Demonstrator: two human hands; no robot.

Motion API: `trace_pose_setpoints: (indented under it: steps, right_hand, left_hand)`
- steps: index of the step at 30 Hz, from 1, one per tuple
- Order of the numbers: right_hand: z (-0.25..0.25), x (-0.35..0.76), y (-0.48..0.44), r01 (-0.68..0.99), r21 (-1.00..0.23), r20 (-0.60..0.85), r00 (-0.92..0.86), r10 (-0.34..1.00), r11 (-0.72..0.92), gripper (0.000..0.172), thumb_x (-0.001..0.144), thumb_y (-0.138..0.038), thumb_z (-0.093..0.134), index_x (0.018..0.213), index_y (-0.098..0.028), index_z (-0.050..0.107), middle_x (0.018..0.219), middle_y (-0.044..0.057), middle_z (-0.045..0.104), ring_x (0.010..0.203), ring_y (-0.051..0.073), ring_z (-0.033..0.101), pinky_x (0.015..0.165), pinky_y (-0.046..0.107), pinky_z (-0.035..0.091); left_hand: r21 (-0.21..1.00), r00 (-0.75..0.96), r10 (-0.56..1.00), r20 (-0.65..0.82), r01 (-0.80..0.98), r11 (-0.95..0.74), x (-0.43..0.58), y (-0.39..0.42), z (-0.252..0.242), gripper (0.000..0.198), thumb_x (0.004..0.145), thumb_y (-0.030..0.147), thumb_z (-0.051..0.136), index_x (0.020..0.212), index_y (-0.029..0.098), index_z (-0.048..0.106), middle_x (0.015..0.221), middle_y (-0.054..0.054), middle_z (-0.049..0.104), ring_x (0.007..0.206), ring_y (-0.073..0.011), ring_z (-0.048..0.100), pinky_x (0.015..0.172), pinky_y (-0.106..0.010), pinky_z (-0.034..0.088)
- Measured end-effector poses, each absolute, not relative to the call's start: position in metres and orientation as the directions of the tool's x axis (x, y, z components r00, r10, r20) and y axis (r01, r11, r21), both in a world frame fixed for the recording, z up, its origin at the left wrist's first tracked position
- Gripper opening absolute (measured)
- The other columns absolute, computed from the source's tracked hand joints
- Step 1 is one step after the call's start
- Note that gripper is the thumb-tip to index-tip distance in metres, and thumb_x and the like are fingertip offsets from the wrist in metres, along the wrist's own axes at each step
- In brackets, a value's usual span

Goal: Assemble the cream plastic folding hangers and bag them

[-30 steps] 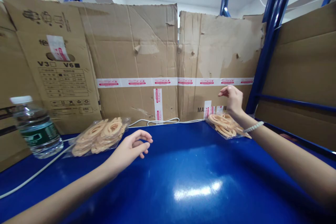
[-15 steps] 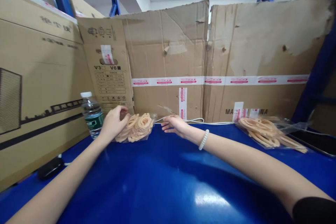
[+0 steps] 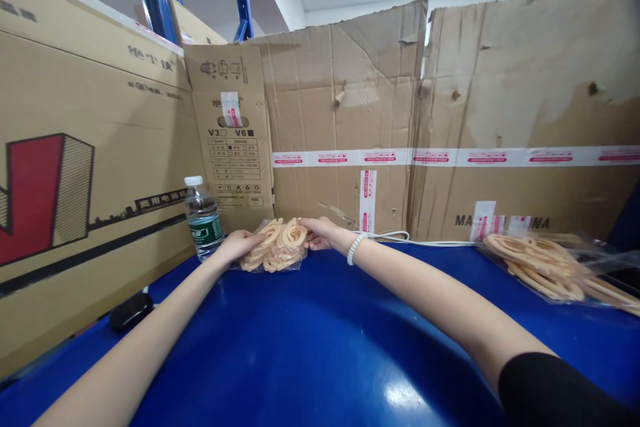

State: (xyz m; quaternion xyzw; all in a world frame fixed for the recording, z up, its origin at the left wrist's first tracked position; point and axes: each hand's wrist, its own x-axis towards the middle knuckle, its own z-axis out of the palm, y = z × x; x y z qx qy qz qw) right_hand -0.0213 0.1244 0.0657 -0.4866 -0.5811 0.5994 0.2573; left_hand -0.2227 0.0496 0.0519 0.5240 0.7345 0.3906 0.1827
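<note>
A clear plastic bag of pale beige looped pieces (image 3: 277,250) lies at the back of the blue tabletop; what the pieces are made of I cannot tell. At its left side, my left hand (image 3: 240,245) grips it, with the fingers over the edge and partly hidden. From the right, my right hand (image 3: 320,232) holds the other side, thumb on top and fingers curled beside it. A pale beaded bracelet (image 3: 355,249) circles my right wrist. Just left of my left hand stands a water bottle (image 3: 203,220) with a white cap.
A second bag of similar beige pieces (image 3: 545,267) lies at the right. Cardboard panels (image 3: 340,113) wall the back, and a large printed carton (image 3: 115,107) stands left. A small black object (image 3: 131,311) rests by the carton. A white cable (image 3: 430,241) runs along the back edge.
Both hands have closed in on the bag from either side and now grip it. My right hand moved left onto it. The view has turned a little left.
</note>
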Motion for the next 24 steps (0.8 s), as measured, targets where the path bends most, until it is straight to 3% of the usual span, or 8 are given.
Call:
trace_pose_setpoints:
  steps: [5, 10, 15, 19, 22, 24]
  right_hand:
    - [0.068, -0.029, 0.121, 0.295, -0.938, -0.295, -0.4, 0.868, -0.182, 0.021, 0.096, -0.029, 0.06, 0.109, -0.013, 0.06, 0.098, 0.005, 0.063, 0.075, 0.014, 0.063, 0.063, 0.027, 0.056]
    - [0.069, -0.022, 0.102, 0.236, -0.967, -0.18, -0.375, 0.909, -0.094, 0.023, 0.096, -0.031, 0.06, 0.11, -0.013, 0.06, 0.101, 0.005, 0.063, 0.079, 0.015, 0.064, 0.067, 0.03, 0.056]
    - [0.07, 0.022, 0.071, 0.118, -0.992, 0.008, -0.357, 0.934, 0.053, 0.016, 0.096, -0.026, 0.059, 0.102, -0.012, 0.06, 0.087, 0.001, 0.062, 0.065, 0.01, 0.06, 0.055, 0.022, 0.052]
    - [0.065, 0.088, 0.047, 0.045, -0.985, 0.14, -0.362, 0.922, 0.167, 0.005, 0.092, -0.017, 0.058, 0.091, -0.013, 0.059, 0.076, 0.0, 0.062, 0.061, 0.01, 0.06, 0.047, 0.017, 0.048]
    - [0.053, 0.134, 0.028, 0.036, -0.972, 0.2, -0.382, 0.902, 0.23, 0.013, 0.082, -0.02, 0.066, 0.092, -0.014, 0.061, 0.082, 0.003, 0.067, 0.064, 0.012, 0.062, 0.046, 0.017, 0.048]
    - [0.043, 0.156, 0.017, 0.036, -0.967, 0.22, -0.389, 0.895, 0.253, 0.023, 0.075, -0.026, 0.071, 0.094, -0.015, 0.061, 0.085, 0.004, 0.07, 0.068, 0.015, 0.065, 0.049, 0.02, 0.052]
  left_hand:
    - [0.69, -0.445, 0.882, 0.153, 0.688, 0.227, -0.21, 0.045, 0.06, 0.025, 0.093, 0.033, 0.062, 0.106, 0.013, 0.063, 0.104, -0.006, 0.065, 0.088, -0.0204, 0.065, 0.076, -0.037, 0.056]
    - [0.708, -0.495, 0.827, 0.267, 0.683, 0.181, -0.194, 0.038, 0.07, 0.025, 0.091, 0.031, 0.064, 0.107, 0.013, 0.06, 0.105, -0.007, 0.064, 0.092, -0.0212, 0.064, 0.082, -0.041, 0.053]
    - [0.792, -0.428, 0.818, 0.385, 0.608, -0.055, -0.157, 0.023, 0.07, 0.048, 0.073, 0.033, 0.074, 0.11, 0.009, 0.054, 0.11, -0.016, 0.066, 0.104, -0.0312, 0.064, 0.089, -0.045, 0.051]
    - [0.833, -0.245, 0.865, 0.439, 0.472, -0.289, -0.107, 0.0, 0.055, 0.05, 0.076, 0.04, 0.067, 0.115, 0.013, 0.051, 0.112, -0.014, 0.069, 0.105, -0.0285, 0.067, 0.088, -0.039, 0.055]
    - [0.808, -0.113, 0.853, 0.509, 0.405, -0.429, -0.075, -0.018, 0.039, 0.041, 0.077, 0.035, 0.067, 0.112, 0.019, 0.052, 0.118, -0.009, 0.066, 0.113, -0.0257, 0.063, 0.096, -0.036, 0.051]
    - [0.66, 0.022, 0.751, 0.66, 0.46, -0.594, -0.062, -0.027, 0.03, 0.032, 0.084, 0.027, 0.062, 0.113, 0.021, 0.05, 0.112, -0.007, 0.066, 0.106, -0.0228, 0.065, 0.091, -0.035, 0.053]
